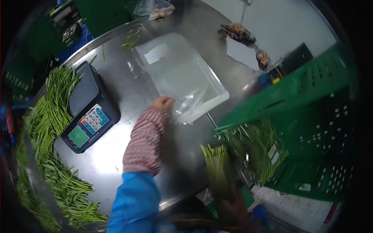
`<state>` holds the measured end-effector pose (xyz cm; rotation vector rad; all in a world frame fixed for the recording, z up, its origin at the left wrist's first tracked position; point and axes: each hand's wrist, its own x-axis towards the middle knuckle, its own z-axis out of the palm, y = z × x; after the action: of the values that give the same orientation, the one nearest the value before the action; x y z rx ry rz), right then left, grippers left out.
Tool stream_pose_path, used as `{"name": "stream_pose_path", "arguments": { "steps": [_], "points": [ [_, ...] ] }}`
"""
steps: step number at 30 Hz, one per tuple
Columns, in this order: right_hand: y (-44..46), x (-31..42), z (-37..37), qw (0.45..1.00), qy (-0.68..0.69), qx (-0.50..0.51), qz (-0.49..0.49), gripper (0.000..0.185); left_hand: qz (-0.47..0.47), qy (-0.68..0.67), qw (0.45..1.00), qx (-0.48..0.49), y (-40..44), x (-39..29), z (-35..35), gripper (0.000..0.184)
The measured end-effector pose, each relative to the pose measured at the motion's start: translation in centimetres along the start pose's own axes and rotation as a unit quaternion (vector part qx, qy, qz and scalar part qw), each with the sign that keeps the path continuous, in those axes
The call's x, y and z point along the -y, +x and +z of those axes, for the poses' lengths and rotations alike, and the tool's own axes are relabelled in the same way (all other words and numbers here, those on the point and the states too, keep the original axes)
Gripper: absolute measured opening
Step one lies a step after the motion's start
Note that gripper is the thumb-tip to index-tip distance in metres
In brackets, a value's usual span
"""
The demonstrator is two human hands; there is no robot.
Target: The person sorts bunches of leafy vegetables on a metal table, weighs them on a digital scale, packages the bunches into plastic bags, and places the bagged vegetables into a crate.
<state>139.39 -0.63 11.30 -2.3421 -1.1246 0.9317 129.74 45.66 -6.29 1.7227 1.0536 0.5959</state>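
Bundle of green stems [215,165]: low in my view, over the table's near edge, just left of the crate's opening; its pale cut ends point away from me, and its lower part is blurred.
My right hand [233,206]: wrapped about the lower end of that bundle, dark and smeared by blur, so I cannot make out each finger.
Stack of clear bags [182,73]: lying flat on the table ahead of me, set at a slant, with a small white label near its far left corner and a crinkled, shiny near end.
My left hand [163,103]: on the near left edge of that stack, fingers curled; I cannot tell whether they have pinched a bag.
My left sleeve [145,139]: pink check at the forearm, blue farther up.
Bagged greens [258,149]: at the crate's opening, with small labels on the plastic.
Green crate [311,81]: at my right, tilted, its walls pierced with holes.
Scale [95,122]: on the table to my left, keypad and green display towards me.
Loose greens [58,124]: heaped beside the scale and along the table's left side.
Table [128,97]: shiny metal, with a few stray sprigs [131,42] near its far edge.
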Motion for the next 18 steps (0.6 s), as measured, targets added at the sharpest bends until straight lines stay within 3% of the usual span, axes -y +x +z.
{"name": "stream_pose_path", "arguments": {
  "steps": [1, 3, 6, 9, 12, 16, 18],
  "points": [
    [-0.1, 0.1, -0.1, 0.999, -0.032, -0.017, -0.04, 0.074, 0.053, -0.008, 0.999, -0.009, -2.0, 0.7, -0.8, 0.021],
    [1.2, -0.8, 0.4, 0.992, -0.062, -0.07, -0.089, 0.071, 0.161, 0.166, 0.973, -0.025, -8.1, -1.7, -2.7, 0.018],
    [1.5, 1.6, -0.4, 0.99, -0.034, -0.049, -0.129, 0.067, 0.281, 0.373, 0.866, 0.178, -13.0, 2.6, -2.8, 0.015],
    [1.0, 3.6, -1.0, 0.983, -0.026, -0.033, -0.177, 0.065, 0.228, 0.363, 0.9, 0.08, -18.0, -3.9, -3.8, 0.015],
    [0.0, 4.1, 0.6, 0.981, -0.03, -0.022, -0.188, 0.063, 0.339, 0.395, 0.843, 0.138, -20.2, 2.2, -2.6, 0.015],
    [-2.1, 4.3, 1.4, 0.975, -0.095, 0.0, -0.199, 0.059, 0.332, 0.332, 0.883, -0.02, -22.3, 0.1, -3.3, 0.023],
    [-2.5, 5.4, 2.4, 0.977, -0.075, 0.033, -0.196, 0.058, 0.361, 0.366, 0.856, 0.05, -24.0, 2.9, -2.1, 0.025]
  ]
}}
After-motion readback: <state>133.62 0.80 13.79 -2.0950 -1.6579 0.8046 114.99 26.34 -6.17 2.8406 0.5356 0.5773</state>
